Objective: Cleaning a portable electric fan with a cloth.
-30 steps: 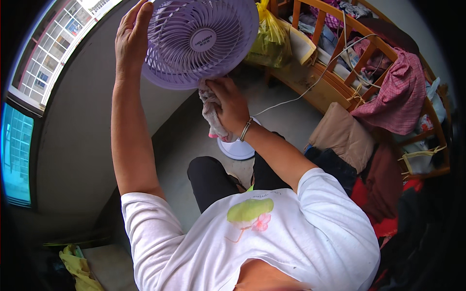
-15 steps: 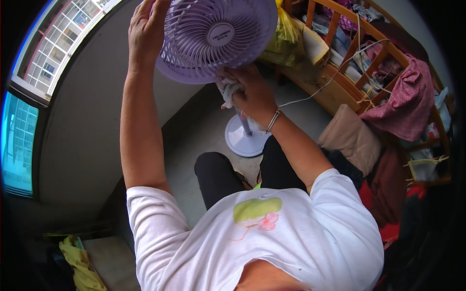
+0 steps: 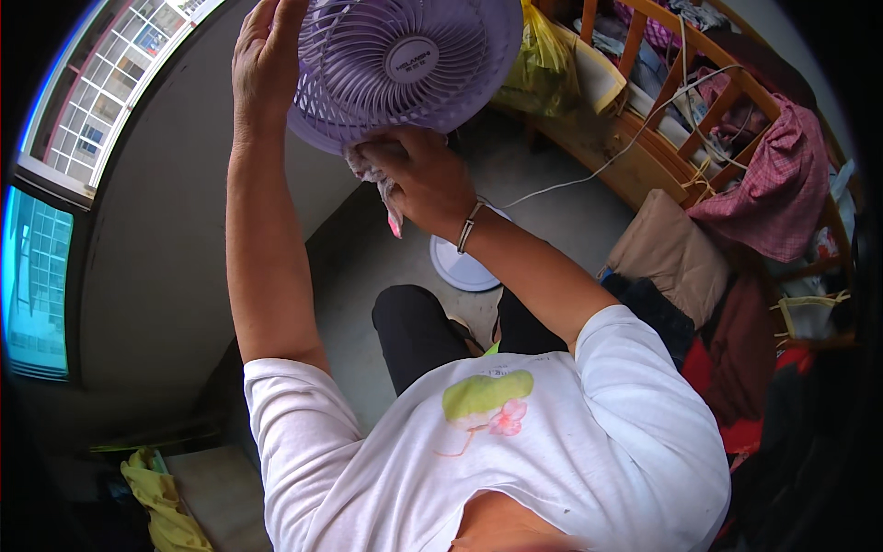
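Note:
A purple standing fan (image 3: pixel 464 51) tilts its round slatted grille up at the top of the view. My left hand (image 3: pixel 267 69) grips the grille's left rim, its fingertips partly cut off by the upper edge. Bunched in my right hand (image 3: pixel 428 179) is a pale rag (image 3: pixel 370 168) with a pink tip hanging down. That hand presses the rag against the lower rim of the grille. My right hand and forearm cover the fan's pole. Below, the round white fan base (image 3: pixel 464 265) stands on the floor, partly behind my forearm.
A wooden slatted frame (image 3: pixel 635 46) heaped with clothes stands at right, with a white cord (image 3: pixel 607 164) running across it. A yellow plastic bag (image 3: pixel 543 78) sits beside the fan. A beige cushion (image 3: pixel 671 248) lies nearer me. At left are a wall (image 3: pixel 175 212) and window (image 3: pixel 110 87).
My right hand has slid left along the grille's lower rim with the rag. The fan head has shifted slightly left, my left hand still on its rim.

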`<act>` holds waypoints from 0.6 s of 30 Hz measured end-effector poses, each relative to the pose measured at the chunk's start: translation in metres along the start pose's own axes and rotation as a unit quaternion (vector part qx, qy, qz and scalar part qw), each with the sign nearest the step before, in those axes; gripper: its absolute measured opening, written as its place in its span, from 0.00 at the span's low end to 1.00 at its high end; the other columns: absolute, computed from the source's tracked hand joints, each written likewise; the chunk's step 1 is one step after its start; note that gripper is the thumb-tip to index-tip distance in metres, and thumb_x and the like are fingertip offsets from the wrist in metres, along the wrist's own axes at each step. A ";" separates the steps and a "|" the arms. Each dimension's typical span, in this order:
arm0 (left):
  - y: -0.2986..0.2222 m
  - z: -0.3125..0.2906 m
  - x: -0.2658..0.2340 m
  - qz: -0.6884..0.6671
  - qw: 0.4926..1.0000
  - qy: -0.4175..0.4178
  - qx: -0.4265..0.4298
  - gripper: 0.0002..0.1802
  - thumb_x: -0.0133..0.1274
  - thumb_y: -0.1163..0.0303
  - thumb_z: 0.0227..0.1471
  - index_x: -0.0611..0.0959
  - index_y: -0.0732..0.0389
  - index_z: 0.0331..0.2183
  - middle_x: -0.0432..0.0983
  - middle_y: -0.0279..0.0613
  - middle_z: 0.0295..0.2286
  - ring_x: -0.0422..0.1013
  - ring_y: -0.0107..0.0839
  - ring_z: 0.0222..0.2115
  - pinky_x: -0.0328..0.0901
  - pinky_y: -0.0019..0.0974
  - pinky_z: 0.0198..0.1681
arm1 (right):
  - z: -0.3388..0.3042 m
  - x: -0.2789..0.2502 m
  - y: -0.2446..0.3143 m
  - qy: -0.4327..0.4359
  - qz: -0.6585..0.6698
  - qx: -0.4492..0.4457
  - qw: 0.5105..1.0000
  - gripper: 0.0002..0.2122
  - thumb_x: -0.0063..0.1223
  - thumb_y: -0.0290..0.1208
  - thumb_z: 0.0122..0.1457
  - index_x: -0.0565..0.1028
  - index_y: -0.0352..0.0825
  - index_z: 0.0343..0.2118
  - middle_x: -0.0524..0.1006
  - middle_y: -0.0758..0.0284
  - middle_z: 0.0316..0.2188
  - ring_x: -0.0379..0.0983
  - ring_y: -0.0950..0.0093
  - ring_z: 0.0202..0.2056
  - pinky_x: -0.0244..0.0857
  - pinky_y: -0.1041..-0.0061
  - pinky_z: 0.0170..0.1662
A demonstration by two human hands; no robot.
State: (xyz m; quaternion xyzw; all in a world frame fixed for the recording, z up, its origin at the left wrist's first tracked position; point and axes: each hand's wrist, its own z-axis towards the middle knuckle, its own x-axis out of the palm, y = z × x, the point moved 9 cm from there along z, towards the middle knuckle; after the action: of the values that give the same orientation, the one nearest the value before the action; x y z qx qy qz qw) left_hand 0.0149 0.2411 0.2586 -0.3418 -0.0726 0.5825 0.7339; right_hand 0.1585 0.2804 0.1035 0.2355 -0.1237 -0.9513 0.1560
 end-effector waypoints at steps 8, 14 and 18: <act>0.001 0.000 0.008 -0.025 0.999 0.014 -0.030 0.31 0.50 0.50 0.57 0.74 0.67 0.51 0.72 0.47 0.48 0.65 0.33 0.50 0.57 0.33 0.55 | 0.035 -0.035 0.022 -0.030 0.072 0.042 0.996 0.23 0.56 0.22 0.39 0.75 0.41 0.44 0.71 0.67 0.42 0.72 0.65 0.40 0.70 0.68 0.42; 0.001 0.002 0.010 -0.046 0.998 0.022 -0.020 0.32 0.51 0.50 0.57 0.74 0.67 0.52 0.72 0.48 0.48 0.65 0.34 0.51 0.57 0.34 0.56 | 0.049 -0.014 0.041 0.003 0.009 -0.018 1.000 0.22 0.57 0.24 0.41 0.73 0.42 0.44 0.71 0.67 0.42 0.72 0.63 0.41 0.70 0.67 0.42; 0.009 0.005 0.005 -0.036 0.999 0.020 -0.026 0.33 0.51 0.49 0.57 0.73 0.68 0.52 0.71 0.49 0.49 0.64 0.35 0.52 0.57 0.34 0.56 | 0.008 0.009 0.007 0.076 -0.016 0.065 0.995 0.22 0.56 0.24 0.42 0.72 0.44 0.45 0.71 0.68 0.42 0.71 0.64 0.42 0.69 0.67 0.43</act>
State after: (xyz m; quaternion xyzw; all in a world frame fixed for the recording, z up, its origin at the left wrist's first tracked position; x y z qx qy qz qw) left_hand 0.0072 0.2487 0.2555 -0.3694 -0.0853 0.5463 0.7469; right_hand 0.1493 0.2725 0.1085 0.3184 -0.1689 -0.9231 0.1341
